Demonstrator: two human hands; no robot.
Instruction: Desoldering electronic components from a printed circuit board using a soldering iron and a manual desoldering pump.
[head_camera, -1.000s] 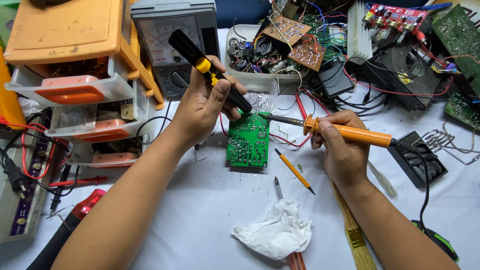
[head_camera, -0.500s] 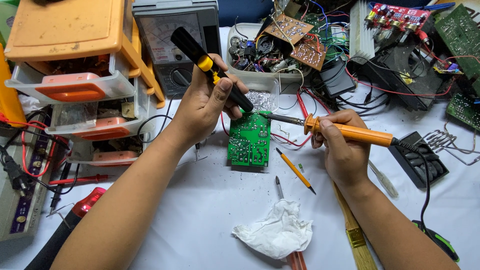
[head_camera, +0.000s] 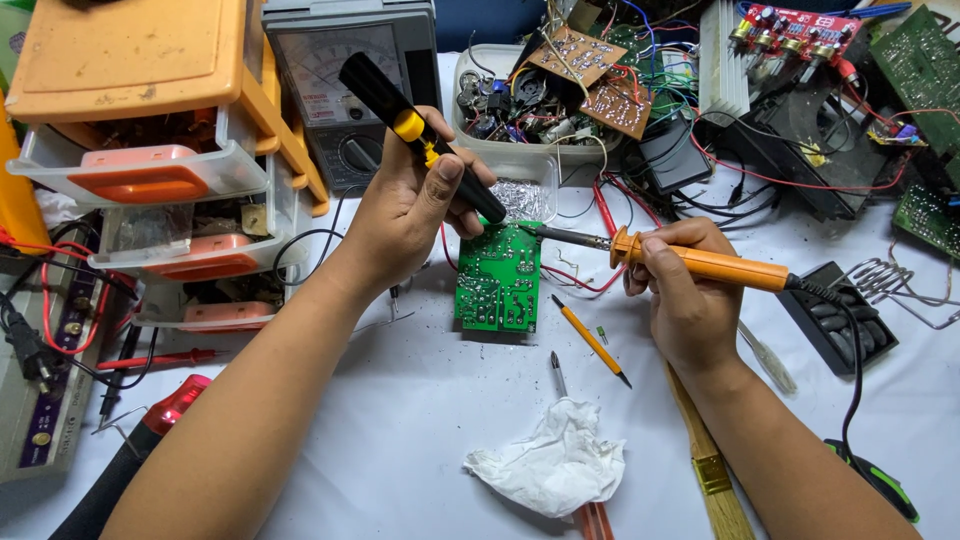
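Workbench with a circuit board at the centre, tools and parts ringed around it

The circuit board (head_camera: 499, 279) lies between the left hand (head_camera: 410, 215), holding a desoldering pump (head_camera: 420, 137) above it, and the right hand (head_camera: 680, 290), whose soldering iron (head_camera: 690, 262) reaches the board's upper edge. Behind stand an analog multimeter (head_camera: 345, 85) and a parts tub (head_camera: 520, 110); drawers (head_camera: 150, 150) sit left; a crumpled tissue (head_camera: 550, 465) lies in front.

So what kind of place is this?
Most likely an electronics repair bench. The right hand holds a soldering iron to a green circuit board, the left hand holds a desoldering pump, and an analog meter stands behind.
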